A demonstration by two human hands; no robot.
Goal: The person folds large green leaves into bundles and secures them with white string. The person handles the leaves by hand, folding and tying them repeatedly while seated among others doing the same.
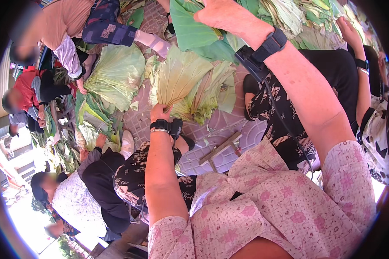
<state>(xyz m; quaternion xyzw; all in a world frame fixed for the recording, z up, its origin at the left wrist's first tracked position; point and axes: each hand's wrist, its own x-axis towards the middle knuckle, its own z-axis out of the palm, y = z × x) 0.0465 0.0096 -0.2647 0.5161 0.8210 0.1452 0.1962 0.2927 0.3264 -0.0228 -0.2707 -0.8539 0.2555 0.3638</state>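
My left hand (161, 112) grips the gathered narrow end of a yellowish-green leaf (181, 73), which fans out away from me over a pile of similar leaves (225, 87) on the paving. At the top edge, my right hand (214, 14) reaches out over large green leaves (194, 30); its fingertips are partly cut off by the frame, so I cannot tell whether it holds one. Both of my wrists wear black straps with small dark devices and cables.
Another fanned leaf stack (116, 74) lies to the left. A wooden piece (220, 148) stands on the tiles between my knees. Several people sit at the left among leaves, and another person's hand (348, 32) is at the upper right, near a large leaf heap (311, 19).
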